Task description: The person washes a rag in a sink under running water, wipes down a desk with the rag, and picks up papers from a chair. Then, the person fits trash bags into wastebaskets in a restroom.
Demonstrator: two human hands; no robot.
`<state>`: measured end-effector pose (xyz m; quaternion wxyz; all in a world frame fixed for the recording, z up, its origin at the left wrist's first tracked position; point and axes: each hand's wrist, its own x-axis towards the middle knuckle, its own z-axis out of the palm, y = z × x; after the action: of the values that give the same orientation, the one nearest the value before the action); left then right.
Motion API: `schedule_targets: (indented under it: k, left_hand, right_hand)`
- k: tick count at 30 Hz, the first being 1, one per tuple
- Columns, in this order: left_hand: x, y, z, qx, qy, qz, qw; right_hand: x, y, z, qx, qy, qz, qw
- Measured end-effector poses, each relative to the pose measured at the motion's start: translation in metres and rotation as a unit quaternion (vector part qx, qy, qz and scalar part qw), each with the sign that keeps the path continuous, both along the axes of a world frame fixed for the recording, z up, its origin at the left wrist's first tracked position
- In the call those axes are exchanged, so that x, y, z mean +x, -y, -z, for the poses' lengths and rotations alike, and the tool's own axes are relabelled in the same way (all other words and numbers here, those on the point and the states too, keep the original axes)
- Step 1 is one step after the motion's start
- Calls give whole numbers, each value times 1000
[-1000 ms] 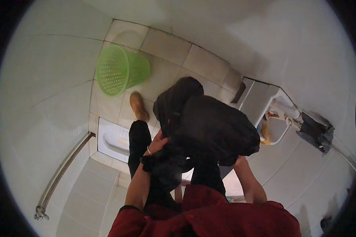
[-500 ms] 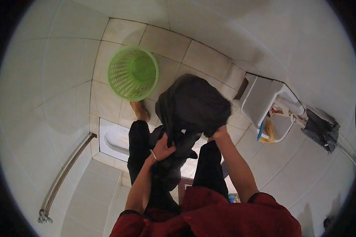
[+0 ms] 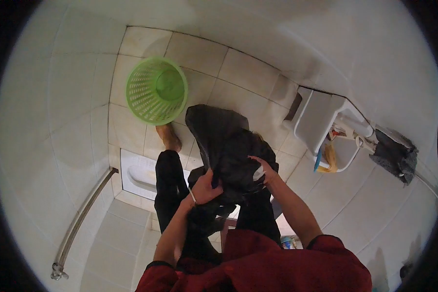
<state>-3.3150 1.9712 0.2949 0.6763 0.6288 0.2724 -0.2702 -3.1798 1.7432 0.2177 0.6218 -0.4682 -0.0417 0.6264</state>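
Observation:
A bunched black garment hangs in front of my legs, held up between both hands; its exact kind is hard to make out. My left hand is closed on its near left edge, with a pale band around the wrist. My right hand grips the right side, next to a small white patch that may be a label. Beyond the garment, to the left, a green plastic basket with slotted sides stands on the tiled floor.
A white squat toilet is set in the floor at left, near a metal pipe along the wall. At right are a white plastic stool, a yellow-brown cloth and a dark grey cloth over a pipe.
The garment has dropped slightly and turned in my hands, showing a white patch. My right hand has shifted up onto its side, with fingers now visible. The left hand keeps its grip.

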Motion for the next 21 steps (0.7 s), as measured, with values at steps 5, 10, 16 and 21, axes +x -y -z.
schedule_targets:
  k: [5,10,16,21]
  left_hand:
    - [1,6,11,18,57,-84,995]
    - [-3,7,23,-96,30,-208,973]
    - [1,-9,22,-75,-102,-187,974]
    - [3,-2,25,-100,-8,-153,983]
  right_hand:
    - [-17,11,4,-89,-406,332,847]
    - [-30,2,17,-58,-465,397,790]
    - [-28,-71,10,-171,-344,309,870]
    - [-41,-92,41,-180,-9,-144,973]
